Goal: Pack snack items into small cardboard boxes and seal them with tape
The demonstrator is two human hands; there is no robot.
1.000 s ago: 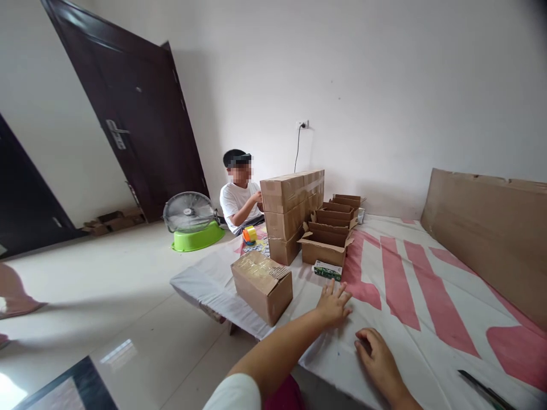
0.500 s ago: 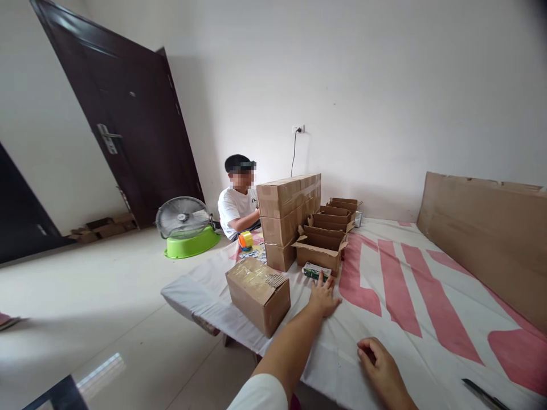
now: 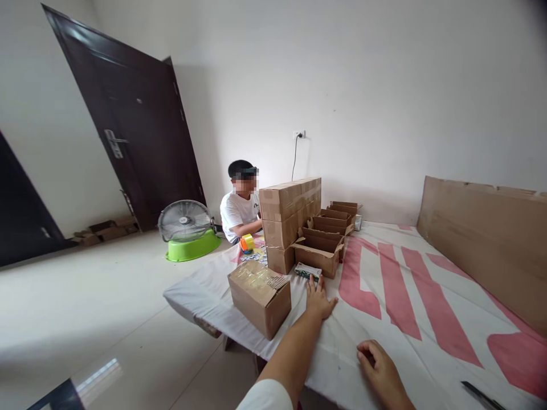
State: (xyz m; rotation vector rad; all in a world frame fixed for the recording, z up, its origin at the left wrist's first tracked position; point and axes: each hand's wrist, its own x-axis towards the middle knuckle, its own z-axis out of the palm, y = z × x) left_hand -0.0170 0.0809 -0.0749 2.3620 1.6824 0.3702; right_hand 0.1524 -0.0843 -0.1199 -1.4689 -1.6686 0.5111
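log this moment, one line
left hand: fingertips at small oblong green-white carton | right hand: loosely curled | open brown cardboard box: behind carton | slim black tool: right of right hand

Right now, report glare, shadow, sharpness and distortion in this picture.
Head view: bright glare on the floor, a shaded band on the wall; same view: the door leans, perhaps from lens or head tilt; same view: left hand and right hand fairly sharp, the small carton's print unreadable.
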